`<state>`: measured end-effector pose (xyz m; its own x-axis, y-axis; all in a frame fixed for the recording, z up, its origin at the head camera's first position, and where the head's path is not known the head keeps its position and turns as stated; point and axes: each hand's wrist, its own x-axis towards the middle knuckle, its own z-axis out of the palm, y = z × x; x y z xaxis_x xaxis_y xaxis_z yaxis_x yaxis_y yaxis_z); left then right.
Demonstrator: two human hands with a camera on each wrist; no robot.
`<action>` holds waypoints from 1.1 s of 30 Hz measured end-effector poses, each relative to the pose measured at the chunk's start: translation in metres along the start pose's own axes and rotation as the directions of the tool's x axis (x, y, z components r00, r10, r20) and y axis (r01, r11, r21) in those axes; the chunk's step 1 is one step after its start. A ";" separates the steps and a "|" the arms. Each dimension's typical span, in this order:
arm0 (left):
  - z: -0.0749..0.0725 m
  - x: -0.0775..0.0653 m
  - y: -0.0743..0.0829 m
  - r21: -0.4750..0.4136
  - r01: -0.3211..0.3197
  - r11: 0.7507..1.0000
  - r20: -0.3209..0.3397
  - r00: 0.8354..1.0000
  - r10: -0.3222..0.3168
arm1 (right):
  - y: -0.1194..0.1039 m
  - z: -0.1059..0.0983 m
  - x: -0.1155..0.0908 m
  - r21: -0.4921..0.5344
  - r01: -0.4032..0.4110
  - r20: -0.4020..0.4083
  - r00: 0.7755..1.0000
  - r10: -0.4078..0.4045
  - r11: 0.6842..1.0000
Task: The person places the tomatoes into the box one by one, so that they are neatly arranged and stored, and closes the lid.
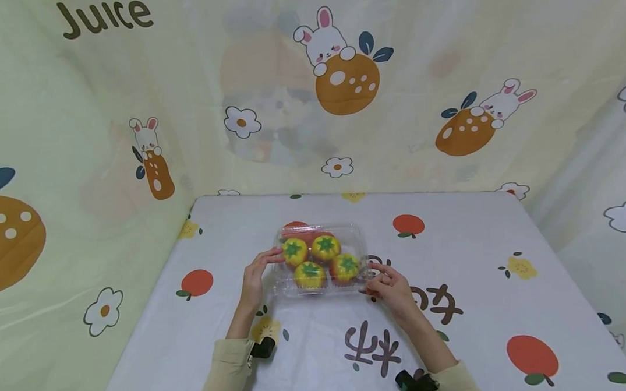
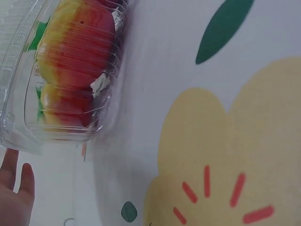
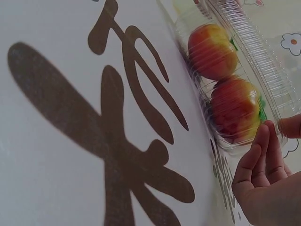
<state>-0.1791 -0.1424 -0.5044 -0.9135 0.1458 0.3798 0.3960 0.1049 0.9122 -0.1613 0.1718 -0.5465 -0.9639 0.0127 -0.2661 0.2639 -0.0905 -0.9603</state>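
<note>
On the table, a clear plastic clamshell box (image 1: 321, 288) holds several round yellow-and-red fruits (image 1: 326, 248) with green star-shaped tops. Its lid appears to lie over them. Beside the box's left side is my left hand (image 1: 255, 279), fingers stretched out to its edge; in the left wrist view only some fingers (image 2: 26, 181) show, below the rim. At the near right corner my right hand (image 1: 390, 288) pinches the box's rim between thumb and fingers, as the right wrist view shows, where two fruits (image 3: 235, 106) are seen through the ribbed side wall.
A white printed cloth (image 1: 319, 347) with fruit pictures and dark lettering covers the table. Behind and to the sides hang cream curtains (image 1: 279, 144) with rabbit and flower prints. Each wrist carries a small black camera (image 1: 263, 347).
</note>
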 end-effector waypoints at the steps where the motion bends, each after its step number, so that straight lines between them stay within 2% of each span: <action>1: 0.000 0.000 0.000 0.001 0.000 1.000 -0.001 1.000 0.000 | 0.001 0.000 0.001 0.001 -0.003 -0.006 1.000 0.003 1.000; 9: -0.004 0.001 0.000 0.027 -0.003 1.000 -0.040 0.999 0.004 | 0.001 0.003 0.001 0.005 -0.012 -0.017 1.000 0.012 1.000; 16: -0.011 0.001 -0.032 -0.008 0.038 0.999 -0.105 0.994 -0.039 | 0.000 0.001 -0.001 0.024 -0.026 -0.010 1.000 0.026 0.999; 20: -0.012 -0.002 -0.036 -0.031 0.081 0.996 -0.118 0.989 -0.084 | -0.001 0.001 0.000 0.015 -0.046 -0.018 0.999 0.046 0.999; 22: -0.012 -0.004 -0.036 -0.050 0.103 0.993 -0.115 0.988 -0.108 | -0.001 0.001 0.000 0.017 -0.052 -0.022 0.998 0.052 0.999; 27: -0.013 -0.010 -0.015 -0.049 0.171 0.984 -0.069 0.982 -0.174 | 0.001 0.001 0.002 0.022 -0.063 -0.033 0.997 0.063 0.998; 29: -0.013 -0.013 -0.005 -0.027 0.221 0.975 -0.046 0.974 -0.222 | 0.002 0.002 0.002 0.020 -0.064 -0.038 0.997 0.065 0.998; 33: -0.013 -0.016 0.000 -0.019 0.330 0.944 -0.010 0.944 -0.330 | 0.003 0.002 0.002 0.014 -0.069 -0.045 0.997 0.070 0.998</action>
<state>-0.1658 -0.1580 -0.5089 -0.9939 0.0929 0.0592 0.0709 0.1282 0.9892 -0.1629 0.1701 -0.5499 -0.9406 0.0509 -0.3357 0.3293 -0.1046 -0.9384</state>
